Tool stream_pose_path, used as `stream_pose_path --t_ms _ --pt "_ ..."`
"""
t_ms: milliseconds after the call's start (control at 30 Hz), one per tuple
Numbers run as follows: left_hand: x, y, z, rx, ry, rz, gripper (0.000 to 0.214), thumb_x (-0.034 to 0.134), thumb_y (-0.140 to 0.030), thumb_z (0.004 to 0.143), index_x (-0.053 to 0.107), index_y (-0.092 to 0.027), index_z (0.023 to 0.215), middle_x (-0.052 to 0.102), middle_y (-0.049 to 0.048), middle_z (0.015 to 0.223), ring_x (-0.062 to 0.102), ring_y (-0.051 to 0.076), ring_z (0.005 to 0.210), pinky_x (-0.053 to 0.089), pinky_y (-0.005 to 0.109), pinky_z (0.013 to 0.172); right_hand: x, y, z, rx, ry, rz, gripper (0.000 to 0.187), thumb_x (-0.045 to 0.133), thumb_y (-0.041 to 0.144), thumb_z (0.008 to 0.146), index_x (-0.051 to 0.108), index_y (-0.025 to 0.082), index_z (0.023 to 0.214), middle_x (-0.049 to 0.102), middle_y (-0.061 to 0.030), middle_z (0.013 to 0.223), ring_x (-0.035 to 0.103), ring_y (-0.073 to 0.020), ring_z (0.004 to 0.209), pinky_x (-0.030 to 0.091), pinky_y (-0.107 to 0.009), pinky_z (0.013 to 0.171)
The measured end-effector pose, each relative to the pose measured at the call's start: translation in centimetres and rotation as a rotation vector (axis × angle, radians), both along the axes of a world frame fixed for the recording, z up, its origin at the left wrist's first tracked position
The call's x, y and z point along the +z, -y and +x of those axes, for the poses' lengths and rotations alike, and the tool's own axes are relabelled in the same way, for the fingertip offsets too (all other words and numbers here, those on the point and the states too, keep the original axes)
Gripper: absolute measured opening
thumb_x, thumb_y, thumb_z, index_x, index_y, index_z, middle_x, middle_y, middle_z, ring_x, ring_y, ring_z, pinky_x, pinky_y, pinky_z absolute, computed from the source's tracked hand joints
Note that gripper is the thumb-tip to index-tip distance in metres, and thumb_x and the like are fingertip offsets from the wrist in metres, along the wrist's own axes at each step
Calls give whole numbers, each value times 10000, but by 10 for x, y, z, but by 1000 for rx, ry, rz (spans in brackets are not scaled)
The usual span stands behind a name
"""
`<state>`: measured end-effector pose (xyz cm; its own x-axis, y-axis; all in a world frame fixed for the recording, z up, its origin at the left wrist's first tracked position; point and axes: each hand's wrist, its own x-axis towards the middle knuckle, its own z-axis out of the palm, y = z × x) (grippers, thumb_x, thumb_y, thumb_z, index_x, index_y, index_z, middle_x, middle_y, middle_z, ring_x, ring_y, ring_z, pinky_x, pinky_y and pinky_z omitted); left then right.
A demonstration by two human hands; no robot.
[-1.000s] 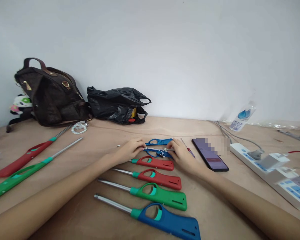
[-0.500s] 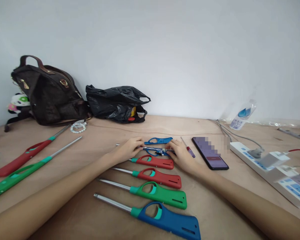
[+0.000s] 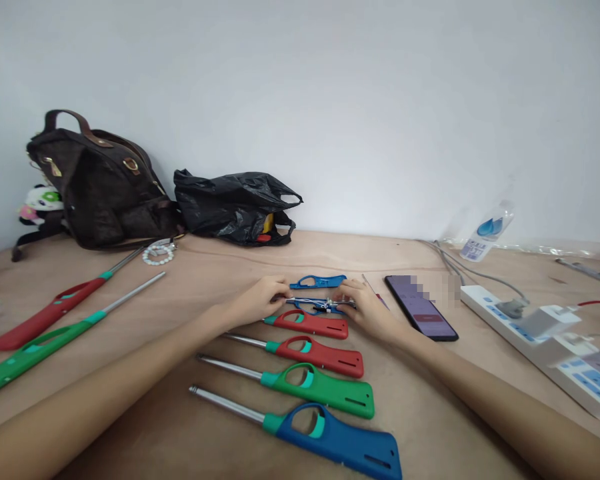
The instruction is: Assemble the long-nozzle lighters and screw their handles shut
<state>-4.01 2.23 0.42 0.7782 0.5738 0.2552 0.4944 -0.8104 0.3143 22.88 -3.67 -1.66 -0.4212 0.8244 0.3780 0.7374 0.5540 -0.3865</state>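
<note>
My left hand [image 3: 266, 298] is closed in a pinch at the left end of a lighter's inner mechanism [image 3: 325, 303], a slim part with loose white wires. At its other end, the fingers of my right hand [image 3: 359, 301] are pinched on a thin metallic piece of it. Below the mechanism lies a blue lighter half-shell [image 3: 303, 307], partly covered. Another blue half-shell [image 3: 320, 282] lies just behind. Nearer to me, a red gas lighter [image 3: 325, 325], a second red lighter [image 3: 330, 357], a green lighter [image 3: 335, 393] and a blue lighter [image 3: 353, 440] lie in a row.
A screwdriver [image 3: 382, 301], partly hidden, and a phone [image 3: 423, 310] lie right of my right hand. Farther right are a power strip [image 3: 510, 327] and a bottle [image 3: 485, 233]. Two more lighters lie left. A backpack [image 3: 115, 187] and black plastic bag [image 3: 225, 203] stand behind.
My right hand has shifted slightly and now covers more of the screwdriver. The metal tip that showed left of my left hand is no longer visible. Both hands keep hold of the mechanism.
</note>
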Motion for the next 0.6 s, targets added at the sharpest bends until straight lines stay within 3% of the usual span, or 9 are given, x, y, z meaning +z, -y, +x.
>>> stream_pose_path --t_ms 333,600 --pt "1 3 2 -21 -2 -40 159 514 -115 810 667 -156 797 622 39 832 589 172 758 434 241 699 1 3 -2 -5 -19 -13 87 561 127 874 616 191 852 637 -58 923 581 -206 895 441 -362 813" --pt "1 8 5 -13 -135 138 227 497 -78 820 694 -180 869 650 54 905 624 197 797 449 258 704 1 2 -3 -14 15 0 113 570 108 857 628 192 808 608 -69 950 552 -218 932 447 -351 809"
